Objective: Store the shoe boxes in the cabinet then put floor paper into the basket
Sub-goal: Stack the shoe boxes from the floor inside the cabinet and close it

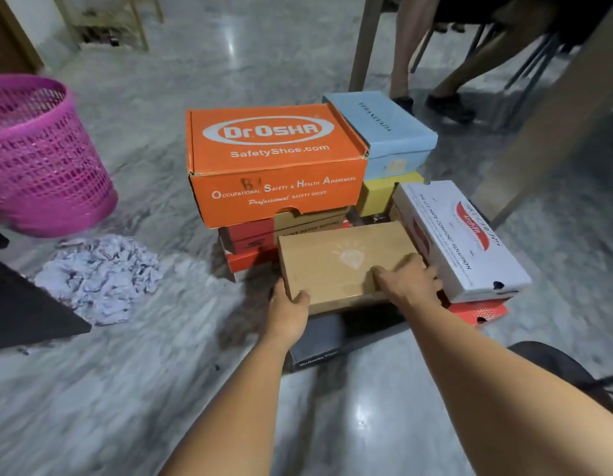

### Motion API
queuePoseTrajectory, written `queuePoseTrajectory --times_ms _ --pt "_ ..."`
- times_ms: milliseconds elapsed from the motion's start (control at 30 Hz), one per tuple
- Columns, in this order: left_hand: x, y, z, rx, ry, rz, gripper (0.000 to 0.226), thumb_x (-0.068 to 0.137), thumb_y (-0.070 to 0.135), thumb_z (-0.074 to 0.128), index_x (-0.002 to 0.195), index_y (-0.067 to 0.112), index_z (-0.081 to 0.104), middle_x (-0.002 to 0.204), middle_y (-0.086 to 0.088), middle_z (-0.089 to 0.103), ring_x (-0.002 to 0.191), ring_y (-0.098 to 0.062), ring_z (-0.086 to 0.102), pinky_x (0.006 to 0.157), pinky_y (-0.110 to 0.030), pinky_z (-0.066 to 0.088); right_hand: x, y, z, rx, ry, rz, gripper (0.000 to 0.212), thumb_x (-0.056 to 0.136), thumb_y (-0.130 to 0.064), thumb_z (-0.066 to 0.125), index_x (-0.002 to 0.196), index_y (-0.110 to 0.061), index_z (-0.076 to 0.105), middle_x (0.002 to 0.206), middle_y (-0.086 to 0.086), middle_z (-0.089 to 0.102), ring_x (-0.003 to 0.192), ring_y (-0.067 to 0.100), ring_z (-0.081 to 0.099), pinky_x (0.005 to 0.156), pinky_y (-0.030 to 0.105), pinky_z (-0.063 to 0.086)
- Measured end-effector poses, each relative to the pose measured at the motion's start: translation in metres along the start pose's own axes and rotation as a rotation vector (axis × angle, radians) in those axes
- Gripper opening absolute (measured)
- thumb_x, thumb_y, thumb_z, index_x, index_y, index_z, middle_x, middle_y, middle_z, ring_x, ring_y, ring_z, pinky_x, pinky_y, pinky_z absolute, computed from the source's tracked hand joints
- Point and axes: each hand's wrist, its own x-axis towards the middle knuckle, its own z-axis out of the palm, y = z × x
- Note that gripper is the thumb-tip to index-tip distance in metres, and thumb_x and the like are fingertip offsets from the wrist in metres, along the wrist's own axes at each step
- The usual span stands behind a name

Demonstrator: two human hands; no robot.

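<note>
Plain brown cardboard, the nearest shoe box (346,266) sits at the front of the stack on the floor, resting on a black box (315,341). The left hand (289,307) grips its near left corner; the right hand (409,278) clasps its right end. At 12 o'clock stands the orange box (274,159) (Dr.Osha lettering), at 3 o'clock a white box (463,242). Crumpled floor paper (99,273) lies at 9 o'clock, the pink basket (40,156) at 10.
</note>
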Motion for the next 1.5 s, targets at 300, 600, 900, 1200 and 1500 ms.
queuePoseTrajectory --times_ms 300,600,900,1200,1500 --pt "-0.014 -0.036 -0.038 -0.072 0.294 -0.097 0.033 0.088 0.044 0.058 0.115 0.024 0.056 0.104 0.002 0.066 0.09 -0.021 0.06 0.07 -0.032 0.045 -0.004 0.014 0.008 0.184 -0.127 -0.033 0.11 0.047 -0.077 0.087 0.126 -0.007 0.058 0.12 0.009 0.065 0.114 0.03 0.064 0.099 0.041 0.054" --pt "-0.101 -0.144 -0.175 -0.181 0.745 -0.309 0.037 0.091 0.054 0.056 0.087 0.017 0.055 0.082 -0.001 0.065 0.07 -0.014 0.056 0.055 -0.028 0.038 -0.094 -0.088 0.079 -0.012 -0.685 -0.339 0.036 0.074 -0.036 0.092 0.086 -0.005 0.077 0.079 0.006 0.074 0.074 0.021 0.068 0.067 0.032 0.055" --pt "-0.221 -0.266 -0.307 -0.296 1.188 -0.412 0.058 0.073 0.073 0.055 0.092 0.018 0.06 0.092 -0.007 0.073 0.092 -0.033 0.068 0.079 -0.044 0.056 -0.264 -0.179 0.19 -0.169 -1.115 -0.521 0.051 0.075 -0.012 0.087 0.116 -0.028 0.061 0.107 0.014 0.074 0.106 0.033 0.068 0.074 0.055 0.064" --pt "-0.312 -0.292 -0.455 -0.262 1.73 -0.231 0.055 0.082 0.052 0.059 0.109 0.006 0.068 0.093 -0.008 0.069 0.094 -0.032 0.066 0.077 -0.034 0.046 -0.47 -0.308 0.277 0.271 -1.284 -0.921 0.04 0.087 -0.016 0.083 0.123 -0.022 0.067 0.105 0.002 0.074 0.107 0.026 0.068 0.081 0.045 0.06" --pt "-0.384 -0.357 -0.554 -0.339 2.076 -0.367 0.061 0.091 0.034 0.064 0.142 0.003 0.053 0.134 -0.025 0.06 0.123 -0.04 0.056 0.096 -0.038 0.048 -0.65 -0.351 0.389 0.301 -1.301 -1.459 0.063 0.083 -0.049 0.072 0.142 -0.047 0.05 0.132 -0.005 0.07 0.122 0.017 0.065 0.113 0.035 0.047"
